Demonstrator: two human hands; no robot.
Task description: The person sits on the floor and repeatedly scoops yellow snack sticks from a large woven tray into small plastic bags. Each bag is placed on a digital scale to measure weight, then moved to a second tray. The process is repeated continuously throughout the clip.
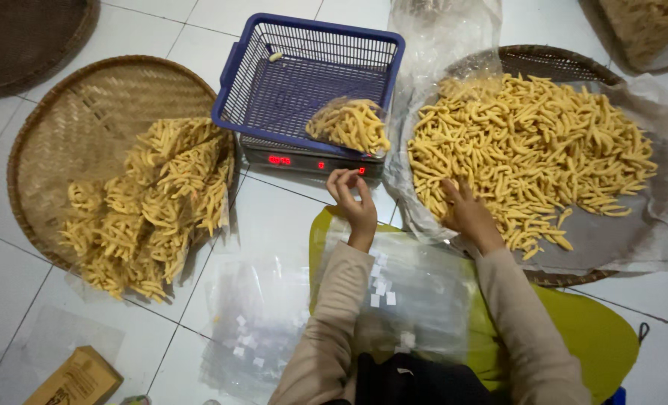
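White tiled floor, person seated. Step in hand, by look: portioning fried snack sticks (529, 142) from right tray (567, 64). Right hand (465, 214) on heap's near-left edge, grip clenched on few sticks. Left hand (353, 199) empty, fingers loosely curled, near scale (311, 161). Part-filled bag (349, 124) in blue basket (311, 75) on scale. Next move calls for short carry left into bag.

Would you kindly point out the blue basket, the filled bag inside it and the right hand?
blue basket (233, 73), head view, left rim.
filled bag (351, 124), head view, middle of the bag.
right hand (467, 211), head view, back of the hand.
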